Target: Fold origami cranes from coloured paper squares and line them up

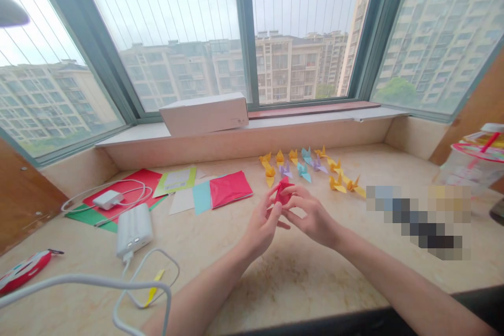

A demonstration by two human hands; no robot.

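Observation:
A small piece of folded red paper [282, 192] is held up between my two hands, over the middle of the counter. My left hand [263, 220] grips it from the left, thumb in front. From the right, the fingers of my right hand [309, 214] pinch its edge. Parts of the paper are hidden behind my fingers. Just beyond my hands stand several folded paper cranes in yellow, blue and purple, among them a yellow crane [337, 184] and a blue crane [303, 171]. Left of my hands lies a stack of red paper sheets [230, 189].
More coloured sheets, including a green-edged sheet [175, 181], lie at the left. Near them are a white power bank [134, 228], a white charger [107, 199] and looping cables. A white box [205, 114] rests on the sill. A plastic cup [476, 160] stands at the right.

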